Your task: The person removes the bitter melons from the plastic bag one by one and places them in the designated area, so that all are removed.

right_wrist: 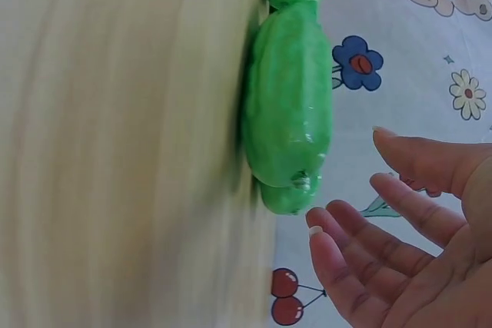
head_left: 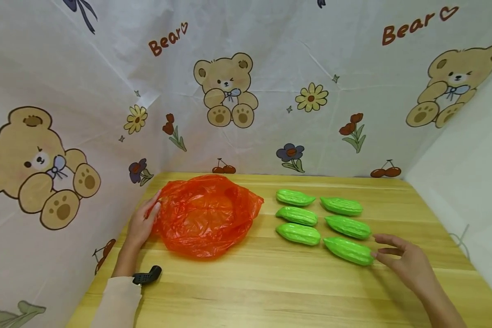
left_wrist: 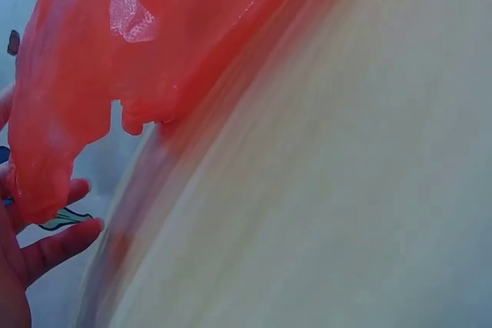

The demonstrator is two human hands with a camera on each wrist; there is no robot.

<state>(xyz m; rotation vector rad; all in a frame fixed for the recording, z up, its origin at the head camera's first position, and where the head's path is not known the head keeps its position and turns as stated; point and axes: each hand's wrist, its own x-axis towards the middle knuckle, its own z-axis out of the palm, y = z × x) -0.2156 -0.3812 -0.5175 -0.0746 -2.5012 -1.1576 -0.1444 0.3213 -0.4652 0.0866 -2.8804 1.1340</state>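
Observation:
A crumpled red plastic bag (head_left: pixel 207 214) lies with its mouth spread wide on the left half of the table. At its left edge is my left hand (head_left: pixel 144 222), touching the film with thumb and fingers apart. A fold of the bag (left_wrist: pixel 58 144) hangs over those fingers in the left wrist view. Several bright green bitter melons lie in two columns to the right of the bag. My right hand (head_left: pixel 406 263) reaches toward the front right bitter melon (head_left: pixel 348 250), fingertips right by its blunt end. In the right wrist view, its fingers spread loosely beside that melon (right_wrist: pixel 288 101).
The wooden table (head_left: pixel 229 291) meets a white cloth backdrop (head_left: pixel 266 54) printed with bears and flowers along its back and left sides. A black strapped device (head_left: pixel 148 275) sits on the left wrist. A thin cable (head_left: pixel 461 241) runs near the right edge.

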